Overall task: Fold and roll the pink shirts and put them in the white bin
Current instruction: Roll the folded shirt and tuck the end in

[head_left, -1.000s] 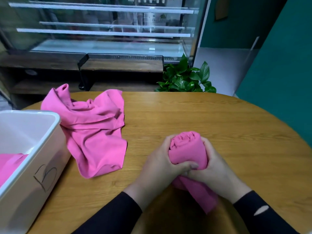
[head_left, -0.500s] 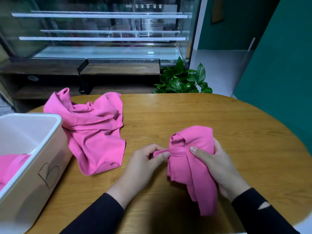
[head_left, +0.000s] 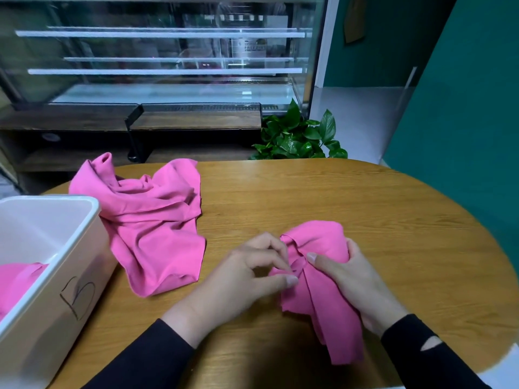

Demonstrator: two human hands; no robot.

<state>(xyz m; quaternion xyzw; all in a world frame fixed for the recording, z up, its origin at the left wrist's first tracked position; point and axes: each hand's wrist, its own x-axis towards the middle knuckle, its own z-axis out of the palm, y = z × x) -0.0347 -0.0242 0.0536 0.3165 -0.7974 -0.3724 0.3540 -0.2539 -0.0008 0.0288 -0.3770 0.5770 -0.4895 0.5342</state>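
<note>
A bunched, partly rolled pink shirt [head_left: 317, 279] lies on the round wooden table [head_left: 365, 209] in front of me, with a loose tail trailing toward the near edge. My right hand [head_left: 348, 282] grips its right side, thumb pressed onto the cloth. My left hand [head_left: 252, 279] pinches a fold at its left edge between thumb and fingertips. A second pink shirt [head_left: 148, 228] lies crumpled at the left of the table. The white bin [head_left: 56, 276], marked with a "B", stands at the near left. Pink cloth [head_left: 16, 282] shows inside it.
A green potted plant [head_left: 297, 136] stands beyond the table's far edge. Behind it is a glass display case [head_left: 168, 60] on a dark wooden counter. A teal wall [head_left: 463, 108] rises to the right.
The tight roll held in both hands one second ago has loosened into a bunched shape. My left hand came off the roll and now pinches a fold at its left edge.
</note>
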